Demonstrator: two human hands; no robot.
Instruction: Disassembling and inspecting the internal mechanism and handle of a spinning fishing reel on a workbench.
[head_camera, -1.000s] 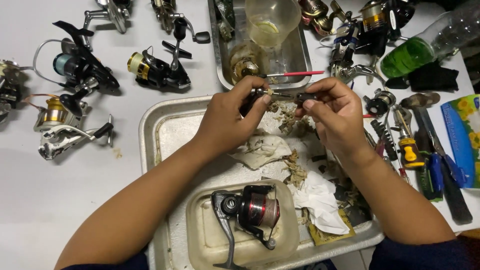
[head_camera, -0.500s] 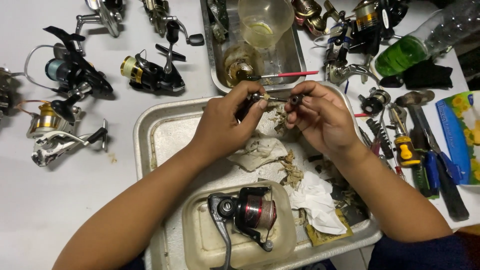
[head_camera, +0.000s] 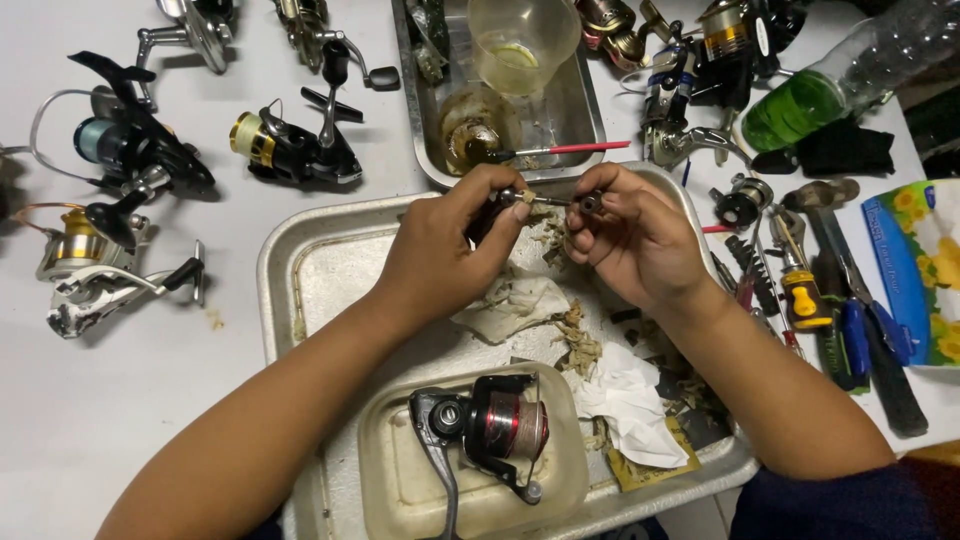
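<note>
Pinched between thumb & fingertips of the left hand (head_camera: 440, 255) is one end of a small metal shaft (head_camera: 540, 200), while the right hand (head_camera: 635, 235) closes thumb & forefinger on a dark round part (head_camera: 590, 203) at the shaft's other end; both hands are clamped on the piece, which sits level in the air just above the far edge of a large metal tray (head_camera: 300, 280). Under the hands lie a soiled rag (head_camera: 515, 305), crumpled white tissue (head_camera: 625, 400) & bits of dirty fibre. Nearer the person, inside the same tray, a cream plastic tub (head_camera: 400, 470) holds a black spinning reel w/ red spool (head_camera: 495, 425). Beyond the hands, a smaller steel pan (head_camera: 580, 110) carries a clear plastic cup (head_camera: 520, 40), brownish liquid & a red-handled brush (head_camera: 560, 150), its bristle end down in the pan. On the white tabletop, left of the tray, several more reels lie apart from one another, incl. a black-and-gold reel (head_camera: 290, 145) & a silver reel (head_camera: 100, 290). At right: more reels, a clear bottle of green liquid (head_camera: 840, 85), a black cloth (head_camera: 835, 150), a row of screwdrivers & hand tools (head_camera: 830, 300), plus a flowered tissue box (head_camera: 925, 270) at the frame edge.
</note>
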